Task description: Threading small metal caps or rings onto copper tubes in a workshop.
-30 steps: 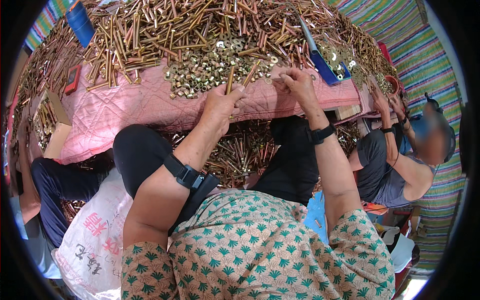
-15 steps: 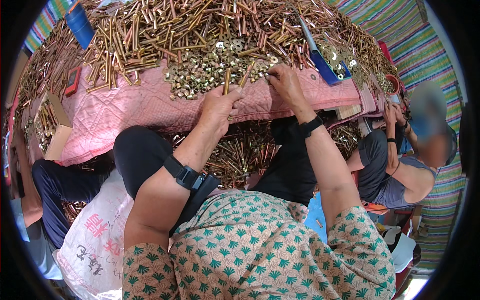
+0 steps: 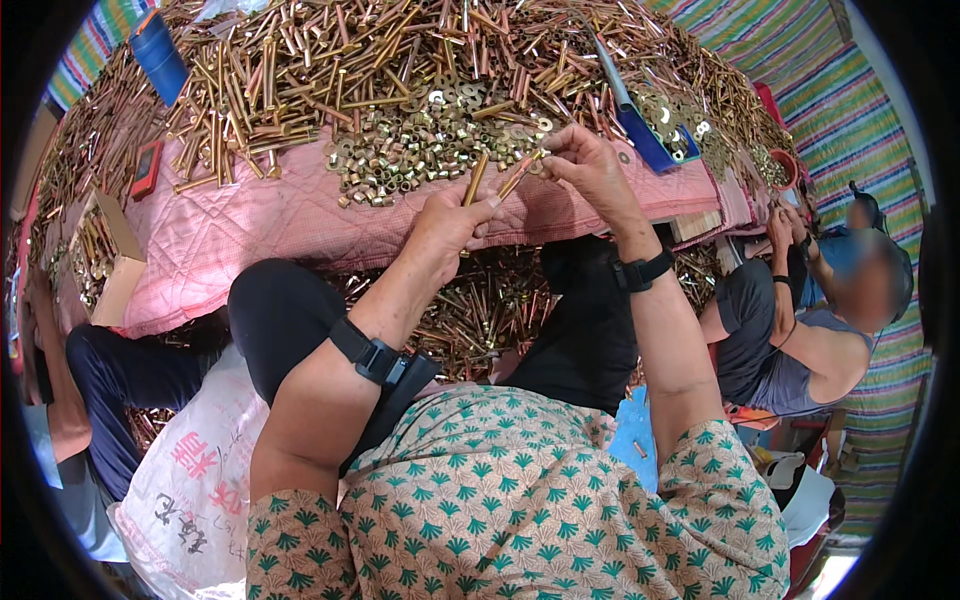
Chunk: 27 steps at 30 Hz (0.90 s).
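Note:
My left hand (image 3: 452,228) is closed round two long brass-coloured bolts. One bolt (image 3: 476,180) points up and away; the other bolt (image 3: 515,182) slants to the right, toward my right hand (image 3: 592,172). The right thumb and fingertips are pinched together at that bolt's far end, on something too small to name. Just beyond both hands, a heap of short metal nuts (image 3: 385,160) lies on a pink quilted cloth (image 3: 270,225). Flat round washers (image 3: 460,95) lie among the bolts behind the nuts.
A great pile of long bolts (image 3: 330,60) covers the far side. A blue scoop (image 3: 655,140) holds washers at right; a blue cup (image 3: 158,58), a red device (image 3: 147,168) and a carton of bolts (image 3: 120,255) are at left. Another person (image 3: 800,330) works at right.
My left hand has shifted right with the two bolts tilting rightward. My right hand has moved slightly right from the nuts, its fingertips now at one bolt's end.

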Tool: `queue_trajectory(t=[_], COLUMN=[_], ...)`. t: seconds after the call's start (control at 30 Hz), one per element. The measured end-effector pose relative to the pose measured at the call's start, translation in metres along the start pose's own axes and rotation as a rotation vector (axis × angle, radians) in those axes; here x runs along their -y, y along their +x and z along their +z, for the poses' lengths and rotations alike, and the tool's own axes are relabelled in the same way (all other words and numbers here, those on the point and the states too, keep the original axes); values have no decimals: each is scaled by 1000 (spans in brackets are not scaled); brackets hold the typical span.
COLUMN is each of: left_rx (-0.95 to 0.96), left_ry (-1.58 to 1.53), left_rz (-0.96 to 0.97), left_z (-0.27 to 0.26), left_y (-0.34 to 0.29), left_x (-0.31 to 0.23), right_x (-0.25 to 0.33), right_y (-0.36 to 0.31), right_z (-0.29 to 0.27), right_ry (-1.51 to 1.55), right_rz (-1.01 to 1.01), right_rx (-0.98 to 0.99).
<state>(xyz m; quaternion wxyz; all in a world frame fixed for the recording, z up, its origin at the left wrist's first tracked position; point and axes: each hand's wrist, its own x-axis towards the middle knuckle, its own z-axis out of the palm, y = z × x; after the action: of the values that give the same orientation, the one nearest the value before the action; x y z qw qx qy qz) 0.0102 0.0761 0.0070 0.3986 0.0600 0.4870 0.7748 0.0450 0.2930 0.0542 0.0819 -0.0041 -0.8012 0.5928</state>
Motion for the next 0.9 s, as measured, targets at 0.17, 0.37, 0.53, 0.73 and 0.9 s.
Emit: queue_trajectory(t=[0.17, 0.37, 0.53, 0.73, 0.9], left_rx=[73, 111, 103, 148, 154], left_ry=[-44, -72, -50, -45, -52], left_rz=[-8, -32, -34, -21, -20], left_z=[-4, -6, -3, -4, -7], left_y=[2, 4, 2, 1, 2], left_x=[2, 1, -4, -5, -4], right_x=[4, 14, 13, 8, 10], right_y=[-4, -6, -5, -8, -8], right_z=[-6, -10, -14, -9, -13], right_ry=[157, 155, 82, 121, 219], right_rz=[30, 1, -9, -12, -2], right_rx=[41, 57, 100, 59, 44])
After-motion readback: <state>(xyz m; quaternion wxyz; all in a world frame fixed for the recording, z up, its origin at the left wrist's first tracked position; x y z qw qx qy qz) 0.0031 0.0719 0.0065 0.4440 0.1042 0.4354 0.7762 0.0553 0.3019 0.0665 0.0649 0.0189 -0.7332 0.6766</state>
